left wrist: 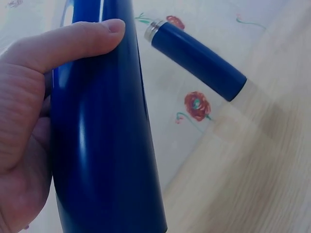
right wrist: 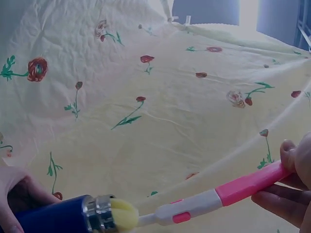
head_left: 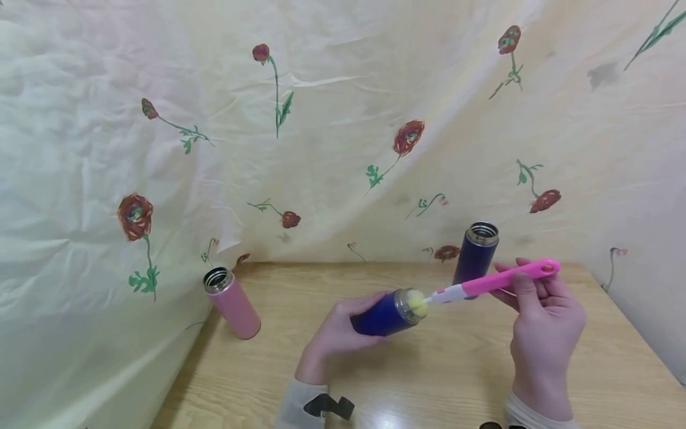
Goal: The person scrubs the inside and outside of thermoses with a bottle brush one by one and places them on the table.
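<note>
My left hand (head_left: 343, 328) grips a blue bottle (head_left: 377, 316) round its body, tilted with its steel mouth toward the right. In the left wrist view the thumb lies across the bottle's blue side (left wrist: 102, 145). My right hand (head_left: 549, 328) holds a bottle brush by its pink handle (head_left: 498, 280), thumb on one side and fingers on the other. The brush's yellow sponge head (right wrist: 124, 215) sits at the bottle's mouth, partly inside it; how deep it reaches is hidden. A white neck (right wrist: 194, 211) joins sponge and handle.
A second dark blue bottle (head_left: 474, 256) stands uncapped behind the brush, near the table's back edge. At the left a pink bottle (head_left: 236, 307) stands uncapped. A flowered cloth (head_left: 332, 167) hangs behind the wooden table (head_left: 257, 381). A small dark round object (head_left: 490, 425) shows at the bottom edge.
</note>
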`<state>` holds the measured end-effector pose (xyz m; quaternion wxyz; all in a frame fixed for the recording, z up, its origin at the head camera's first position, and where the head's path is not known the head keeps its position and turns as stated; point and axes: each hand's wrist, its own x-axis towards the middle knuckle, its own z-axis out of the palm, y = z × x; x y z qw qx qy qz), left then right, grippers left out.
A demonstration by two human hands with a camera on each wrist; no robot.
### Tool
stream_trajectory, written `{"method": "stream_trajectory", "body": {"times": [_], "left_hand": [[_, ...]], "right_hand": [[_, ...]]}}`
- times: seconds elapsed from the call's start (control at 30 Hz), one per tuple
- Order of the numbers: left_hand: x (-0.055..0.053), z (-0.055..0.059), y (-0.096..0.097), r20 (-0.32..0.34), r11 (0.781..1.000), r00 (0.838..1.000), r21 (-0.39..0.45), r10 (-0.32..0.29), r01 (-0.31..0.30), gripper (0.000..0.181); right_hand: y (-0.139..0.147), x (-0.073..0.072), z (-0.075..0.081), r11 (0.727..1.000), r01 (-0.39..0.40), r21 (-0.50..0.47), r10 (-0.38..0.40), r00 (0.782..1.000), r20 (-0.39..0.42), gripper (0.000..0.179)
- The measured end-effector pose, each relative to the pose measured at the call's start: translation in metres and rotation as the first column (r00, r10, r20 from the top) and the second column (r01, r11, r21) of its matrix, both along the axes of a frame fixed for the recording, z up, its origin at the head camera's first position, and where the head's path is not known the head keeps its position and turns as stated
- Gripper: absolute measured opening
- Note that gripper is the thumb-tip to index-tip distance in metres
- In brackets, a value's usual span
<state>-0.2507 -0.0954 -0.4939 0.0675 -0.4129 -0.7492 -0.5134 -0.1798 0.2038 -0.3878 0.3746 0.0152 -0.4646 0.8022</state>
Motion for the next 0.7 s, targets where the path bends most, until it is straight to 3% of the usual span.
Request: {"method": "stream_trajectory", "body": {"times": [0.27,0.57,0.7], "left_hand": [[-0.002,0.002,-0.004,-0.005,0.999,1.000,-0.048,0.010,-0.010,0.084],[-0.002,0.001,0.001,-0.149,0.993,0.988,-0.098,0.046,-0.061,0.085],[-0.003,-0.001,0.003,-0.222,0.997,0.974,-0.061,0.039,-0.054,0.086]], "right_hand": [[0.007,0.002,-0.001,0.999,-0.001,-0.054,0.001,1.000,-0.009,0.032],[0.010,0.001,-0.001,0.996,0.002,-0.088,-0.003,1.000,-0.019,0.034],[0.012,0.000,-0.001,0.995,0.008,-0.099,-0.011,1.000,-0.028,0.034]]}}
